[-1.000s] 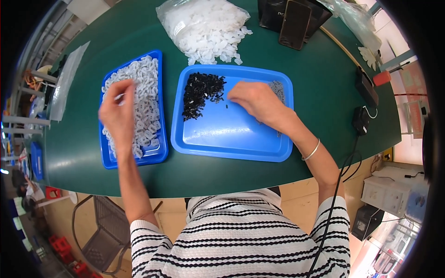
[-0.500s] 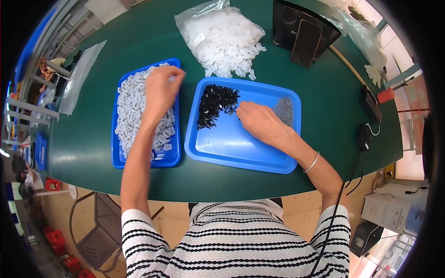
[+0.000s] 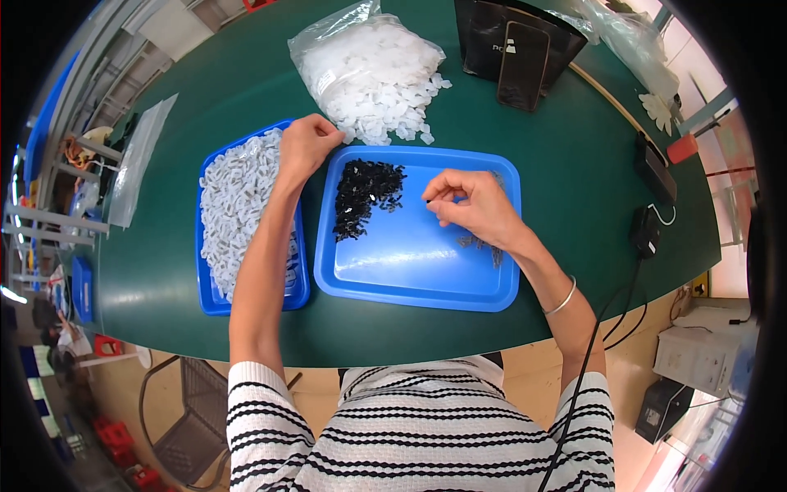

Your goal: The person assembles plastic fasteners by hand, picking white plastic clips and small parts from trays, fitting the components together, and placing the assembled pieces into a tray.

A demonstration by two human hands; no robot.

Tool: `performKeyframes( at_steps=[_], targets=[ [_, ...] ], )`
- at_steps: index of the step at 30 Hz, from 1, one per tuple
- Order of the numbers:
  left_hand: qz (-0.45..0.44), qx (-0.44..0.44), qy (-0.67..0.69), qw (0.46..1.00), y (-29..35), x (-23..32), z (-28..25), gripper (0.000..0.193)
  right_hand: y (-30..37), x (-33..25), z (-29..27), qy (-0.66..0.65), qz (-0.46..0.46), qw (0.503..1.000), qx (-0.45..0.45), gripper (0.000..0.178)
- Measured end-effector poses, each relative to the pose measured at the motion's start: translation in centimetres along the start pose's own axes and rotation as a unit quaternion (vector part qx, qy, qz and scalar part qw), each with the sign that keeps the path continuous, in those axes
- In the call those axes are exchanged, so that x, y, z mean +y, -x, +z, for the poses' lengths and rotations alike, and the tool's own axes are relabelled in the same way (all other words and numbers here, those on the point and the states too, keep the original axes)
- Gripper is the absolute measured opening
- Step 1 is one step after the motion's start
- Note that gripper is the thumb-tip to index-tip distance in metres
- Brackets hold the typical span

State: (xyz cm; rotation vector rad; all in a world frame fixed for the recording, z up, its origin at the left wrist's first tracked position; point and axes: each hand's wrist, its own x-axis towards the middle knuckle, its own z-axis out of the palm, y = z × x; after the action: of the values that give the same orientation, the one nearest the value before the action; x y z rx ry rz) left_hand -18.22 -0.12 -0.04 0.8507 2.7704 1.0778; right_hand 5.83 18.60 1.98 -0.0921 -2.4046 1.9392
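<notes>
My left hand (image 3: 308,148) is closed in a pinch at the near edge of a heap of translucent white plastic pieces (image 3: 385,70) that spills from a clear bag. Whatever its fingertips hold is hidden or too small to name. Over the light blue tray (image 3: 393,291), my right hand (image 3: 475,209) pinches a small black piece (image 3: 429,201). Left of that hand, a pile of small black pieces (image 3: 365,193) lies in the tray. Small grey pieces (image 3: 496,254) show beside and below the right hand, which covers part of them.
A darker blue tray (image 3: 305,275) full of whitish clip-like pieces (image 3: 238,189) stands at the left, under my left forearm. At the back, a phone (image 3: 523,66) leans on a black stand (image 3: 475,37). Cables and a black adapter (image 3: 646,234) lie at the right edge of the green table (image 3: 598,172).
My left hand has moved right, from above the whitish pieces to the edge of the translucent heap. My right hand has shifted right, away from the black pile. The whole view has shifted slightly.
</notes>
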Motion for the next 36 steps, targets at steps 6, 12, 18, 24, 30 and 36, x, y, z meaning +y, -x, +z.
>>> performKeyframes(
  at_steps=[6,12,18,24,30,36],
  targets=[
    [0.056,-0.056,0.289,0.954,10.1,6.7,0.3,0.016,0.1,0.7,-0.5,-0.144,0.005,0.99,0.013,0.007],
    [0.126,-0.012,0.313,0.941,12.6,7.3,2.8,0.011,0.4,0.2,1.5,-0.178,0.002,0.984,0.005,0.008],
    [0.006,-0.085,0.432,0.898,13.4,7.8,3.2,0.016,0.7,0.1,1.5,-0.135,-0.016,0.99,0.032,0.008],
    [-0.054,-0.125,0.493,0.859,13.8,7.8,3.2,0.019,1.0,-0.8,1.4,-0.101,-0.037,0.992,0.065,0.009],
    [-0.06,-0.127,0.497,0.856,14.0,8.1,3.6,0.022,1.3,-0.9,1.7,-0.053,-0.017,0.996,0.074,0.007],
    [-0.074,-0.117,0.416,0.899,14.1,8.5,3.6,0.018,1.6,-0.8,2.0,0.139,-0.098,0.982,0.082,0.007]
  ],
)
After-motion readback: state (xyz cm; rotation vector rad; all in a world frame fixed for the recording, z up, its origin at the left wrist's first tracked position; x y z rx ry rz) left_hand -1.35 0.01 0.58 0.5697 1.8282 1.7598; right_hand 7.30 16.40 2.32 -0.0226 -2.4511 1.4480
